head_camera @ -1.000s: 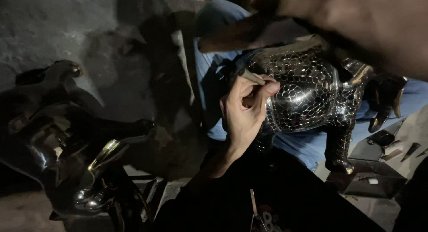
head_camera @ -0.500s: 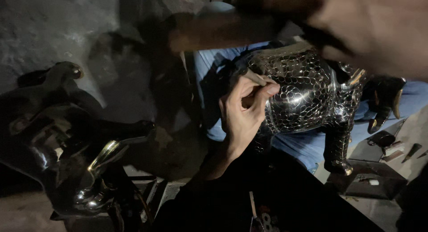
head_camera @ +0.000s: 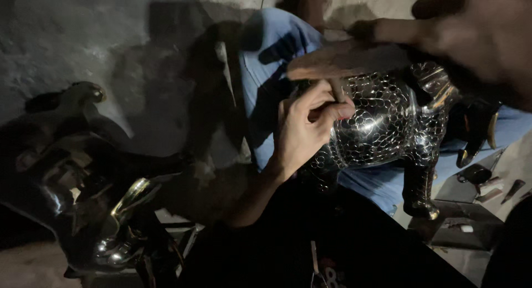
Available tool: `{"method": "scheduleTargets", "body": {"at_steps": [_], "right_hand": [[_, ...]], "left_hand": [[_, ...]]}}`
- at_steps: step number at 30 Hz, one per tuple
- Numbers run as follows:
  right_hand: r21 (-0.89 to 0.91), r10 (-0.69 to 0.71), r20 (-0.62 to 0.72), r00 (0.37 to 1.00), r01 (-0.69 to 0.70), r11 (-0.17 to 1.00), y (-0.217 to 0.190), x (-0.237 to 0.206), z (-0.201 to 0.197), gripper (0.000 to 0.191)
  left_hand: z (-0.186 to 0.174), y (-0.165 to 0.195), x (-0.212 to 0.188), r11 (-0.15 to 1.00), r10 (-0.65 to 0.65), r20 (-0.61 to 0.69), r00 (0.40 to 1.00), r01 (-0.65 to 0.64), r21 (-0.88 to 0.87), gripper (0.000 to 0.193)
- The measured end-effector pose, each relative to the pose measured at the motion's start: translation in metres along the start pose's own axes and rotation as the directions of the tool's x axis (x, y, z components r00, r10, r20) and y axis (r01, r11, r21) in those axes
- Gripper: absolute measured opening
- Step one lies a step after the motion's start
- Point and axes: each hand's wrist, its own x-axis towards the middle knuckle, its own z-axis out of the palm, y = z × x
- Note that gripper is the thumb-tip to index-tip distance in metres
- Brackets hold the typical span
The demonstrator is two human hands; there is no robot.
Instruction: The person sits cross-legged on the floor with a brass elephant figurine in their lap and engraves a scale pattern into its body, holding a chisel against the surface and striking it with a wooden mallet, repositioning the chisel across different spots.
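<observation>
A black metal animal figure (head_camera: 388, 127) covered in a silvery scale pattern rests on my lap, over blue trousers (head_camera: 266, 61). My left hand (head_camera: 303, 130) pinches a thin chisel (head_camera: 336, 90) with its tip against the figure's flank. My right hand (head_camera: 476, 39), blurred at the upper right, grips a brown wooden striker (head_camera: 349, 58). The striker lies across the top end of the chisel. The figure's legs (head_camera: 418, 194) point down to the right.
A second dark, shiny metal figure (head_camera: 83, 183) with brass edges lies at the lower left on the grey floor (head_camera: 66, 39). Small metal tools (head_camera: 487, 183) sit on a plate at the right. My dark clothing (head_camera: 310, 243) fills the bottom middle.
The wooden striker in my right hand has swung up and come down onto the chisel's top. My left hand keeps the chisel on the figure, nearly still.
</observation>
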Motion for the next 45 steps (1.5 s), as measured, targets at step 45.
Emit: {"method": "scheduleTargets", "body": {"at_steps": [45], "right_hand": [[0.467,0.755,0.005,0.656,-0.669,0.579,-0.114,-0.119,0.036,0.092]], "left_hand": [[-0.009,-0.038,0.083,0.827,0.232,0.833,0.503,-0.553,0.103,0.014]]}}
